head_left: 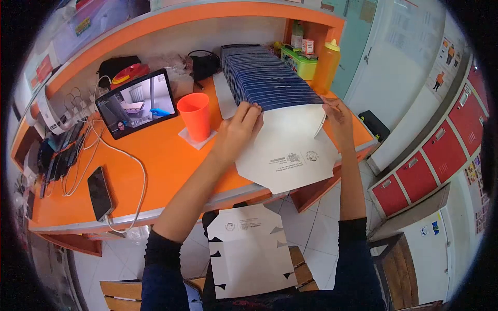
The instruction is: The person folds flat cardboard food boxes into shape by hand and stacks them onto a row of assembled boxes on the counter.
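A long stack of dark blue folded card pieces [275, 78] lies on the orange desk. At its near end my left hand [239, 126] pinches the left corner of a white card sheet [285, 150], and my right hand [340, 118] pinches the right corner. Printed text and emblems show on this sheet, which overhangs the desk's front edge. Below, across my lap, rests another white die-cut sheet [251, 259] with dark notches along its sides; neither hand touches it.
On the orange desk [161, 155] are an orange cup [195, 116], a tablet [137, 103], a phone [100, 193] and white cables. A yellow bottle [327, 67] and a green box [299, 63] stand at the back right. Red lockers [446, 150] line the right side.
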The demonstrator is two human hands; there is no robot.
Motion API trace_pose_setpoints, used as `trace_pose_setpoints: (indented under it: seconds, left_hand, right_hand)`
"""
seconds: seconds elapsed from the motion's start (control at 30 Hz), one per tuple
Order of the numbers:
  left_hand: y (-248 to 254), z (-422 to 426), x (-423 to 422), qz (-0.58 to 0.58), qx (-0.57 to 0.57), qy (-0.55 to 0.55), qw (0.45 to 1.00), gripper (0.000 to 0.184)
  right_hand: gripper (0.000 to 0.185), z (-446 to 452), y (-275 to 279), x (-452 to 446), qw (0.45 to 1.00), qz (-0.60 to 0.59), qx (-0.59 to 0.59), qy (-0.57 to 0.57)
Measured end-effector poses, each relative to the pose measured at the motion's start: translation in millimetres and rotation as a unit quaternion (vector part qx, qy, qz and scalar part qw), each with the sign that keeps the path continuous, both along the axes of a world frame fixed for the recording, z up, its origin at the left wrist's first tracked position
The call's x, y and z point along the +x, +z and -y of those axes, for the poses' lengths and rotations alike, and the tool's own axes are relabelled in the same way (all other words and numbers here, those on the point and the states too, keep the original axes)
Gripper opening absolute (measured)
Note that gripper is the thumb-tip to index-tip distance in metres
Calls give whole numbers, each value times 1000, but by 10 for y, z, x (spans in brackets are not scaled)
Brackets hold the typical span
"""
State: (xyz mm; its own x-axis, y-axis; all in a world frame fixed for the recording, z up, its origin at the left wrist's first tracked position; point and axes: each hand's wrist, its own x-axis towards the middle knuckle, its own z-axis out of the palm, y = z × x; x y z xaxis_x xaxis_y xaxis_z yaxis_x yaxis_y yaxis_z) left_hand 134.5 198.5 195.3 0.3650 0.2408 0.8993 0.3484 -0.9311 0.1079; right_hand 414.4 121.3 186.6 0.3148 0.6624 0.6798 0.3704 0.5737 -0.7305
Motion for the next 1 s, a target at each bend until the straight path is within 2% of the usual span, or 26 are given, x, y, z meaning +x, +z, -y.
trace_pose_setpoints:
  seconds: [0.13,0.17,0.23,0.3,0.37,0.4,0.43,0.47,0.53,0.57,0.67,0.7,0.8,0.83,0.9,0.93,0.97,1.0]
  left_hand:
    - [46,-15,31,21,-2,4,1000,20]
    - [36,36,3,25,-10,9,1000,21]
    - [118,362,-194,56,-4,2,998,24]
    - [59,847,-505,63,-28,-19,997,31]
    - [-401,1389,-957,-7,-65,-81,995,35]
    - [-802,1672,-1157,-52,-131,-97,985,36]
    - [-1165,1922,-1333,-158,-251,-112,948,42]
    - [-1499,2133,-1491,-258,-364,-124,886,48]
    - [-2151,2464,-1823,-359,-351,-108,858,61]
    - [-2369,2584,-1929,-405,-343,-99,842,68]
    - [-2684,2908,-2054,-448,-324,-65,831,83]
    - [-2690,2943,-2056,-449,-310,-50,836,86]
    - [-2712,2948,-2045,-422,-342,-64,837,86]
    - [-2657,2971,-2021,-395,-315,-53,861,74]
    - [-2701,2945,-1952,-344,-416,-85,837,64]
    - [-2708,2929,-1894,-317,-465,-100,821,59]
    - [-2727,2927,-1783,-221,-409,-131,876,47]
    - [-2659,2930,-1653,-190,-526,-154,814,46]
  right_hand:
    - [17,122,114,-66,999,12,-42,0]
    - [19,225,97,-126,991,103,-5,-91]
    - [23,520,108,-371,921,277,69,-265]
    - [28,1153,-122,-811,926,232,23,-296]
    - [26,1800,-714,-1303,949,187,-72,-244]
    - [28,2088,-1075,-1514,948,117,-229,-187]
    - [37,2362,-1639,-1609,914,171,-315,-191]
    - [45,2575,-2166,-1647,869,225,-397,-191]
    - [55,2884,-2778,-1759,847,209,-481,-82]
    - [60,3023,-2915,-1822,830,201,-519,-26]
    - [68,3183,-2988,-2342,820,162,-529,-144]
    - [74,3128,-2533,-2432,800,89,-583,-115]
    - [65,3174,-2568,-2597,794,324,-460,-232]
    - [57,3196,-2506,-2635,786,352,-455,-227]
    - [44,3240,-2278,-2669,769,406,-441,-221]
    - [39,3239,-2190,-2665,797,356,-451,-186]
    - [35,3239,-2110,-2644,821,306,-458,-149]
    - [30,3235,-2027,-2611,841,255,-464,-111]
